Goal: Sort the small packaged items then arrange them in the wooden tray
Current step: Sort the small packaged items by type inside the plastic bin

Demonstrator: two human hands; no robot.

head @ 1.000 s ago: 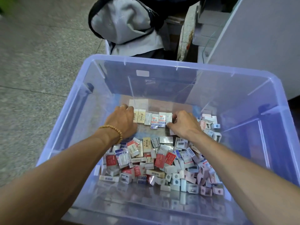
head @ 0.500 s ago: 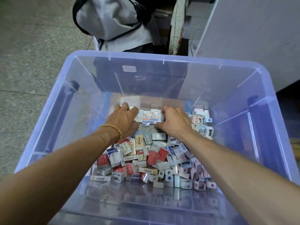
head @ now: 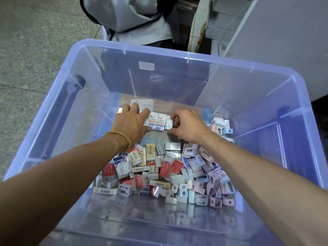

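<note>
A large translucent blue plastic bin point(head: 177, 57), rectangular with rounded corners and a thick smooth rim, stands on speckled stone floor point(head: 35, 50). Beyond the bin's far rim lies a crumpled grey-and-white fabric bag point(head: 127, 13). Inside the bin, toward its near side, a loose heap of small packaged items point(head: 165, 174) sprawls: glossy little cartons in white, red, cream and pale pink, boxy and sharp-edged. Toward the bin's far wall a short row of white boxes point(head: 158, 121) stands side by side on the floor of the bin. The left hand point(head: 131, 123), with a beaded bracelet and ring, presses the row's left end, fingers curved over it. The right hand point(head: 186, 126) has curled fingers pinching the row's rightmost box.
</note>
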